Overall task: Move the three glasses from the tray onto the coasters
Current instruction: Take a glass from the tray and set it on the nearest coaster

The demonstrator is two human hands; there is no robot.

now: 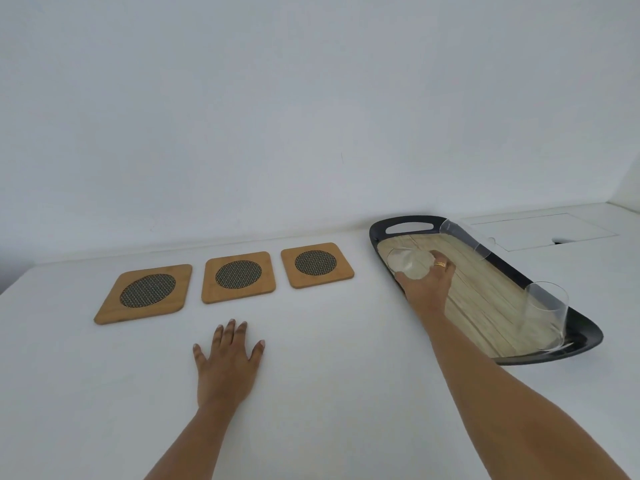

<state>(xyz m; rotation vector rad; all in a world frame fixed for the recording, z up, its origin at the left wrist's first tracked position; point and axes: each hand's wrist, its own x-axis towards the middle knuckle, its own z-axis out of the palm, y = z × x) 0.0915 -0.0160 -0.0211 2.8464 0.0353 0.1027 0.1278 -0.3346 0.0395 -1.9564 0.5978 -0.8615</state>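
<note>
Three square wooden coasters with dark mesh centres lie in a row on the white table: left coaster (147, 293), middle coaster (238, 276), right coaster (316, 264). To the right stands a black tray (382, 227) with a wood-look floor. My right hand (427, 285) is wrapped around a clear glass (410, 263) at the tray's near-left part. A second glass (465, 239) stands at the tray's far side and a third glass (543, 315) at its near right end. My left hand (227, 355) rests flat on the table, fingers spread, in front of the coasters.
A white wall rises right behind the table. At the back right a flat white hatch panel (543, 230) with a small dark finger hole is set into the tabletop. The table's left edge runs near the left coaster.
</note>
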